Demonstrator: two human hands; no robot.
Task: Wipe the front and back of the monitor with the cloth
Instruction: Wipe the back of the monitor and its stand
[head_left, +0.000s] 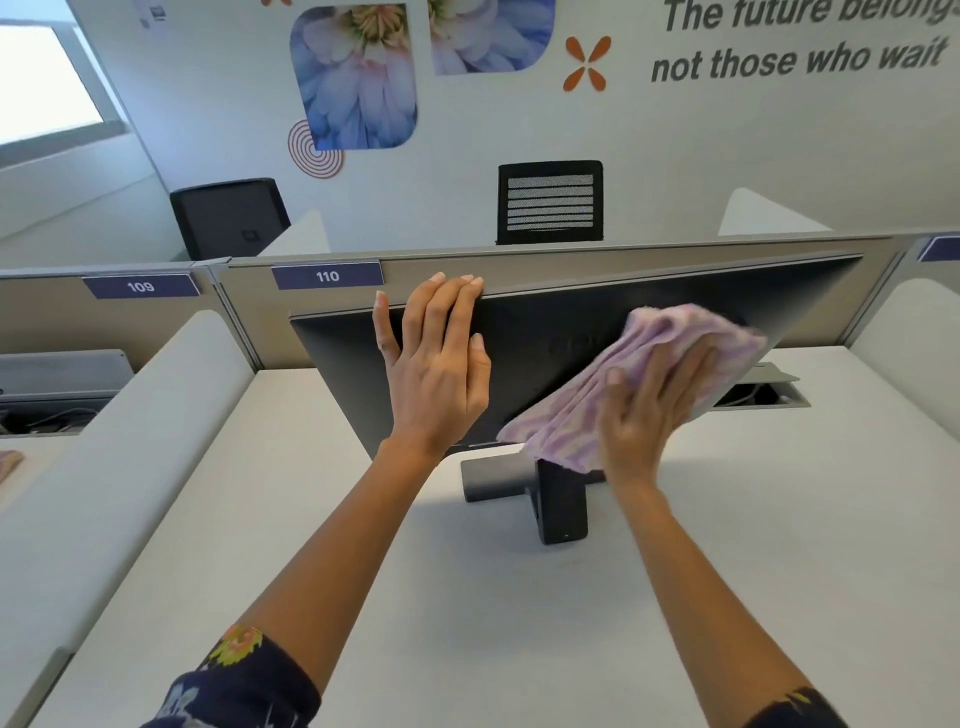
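Observation:
A dark monitor (550, 332) stands on its stand (558, 499) on the white desk, its back panel turned toward me. My left hand (439, 364) lies flat against the back panel, fingertips hooked over the top edge. My right hand (649, 405) presses a pink and white cloth (670, 353) against the right half of the back panel. The cloth covers the panel's middle right and hangs down to the stand's neck. The screen side is hidden from me.
The white desk (467, 597) is bounded by a beige partition (519, 265) labelled 110 behind the monitor and by white side dividers (156, 415). A cable hatch (763, 395) stands open at the right. Two black chairs (550, 202) stand beyond the partition.

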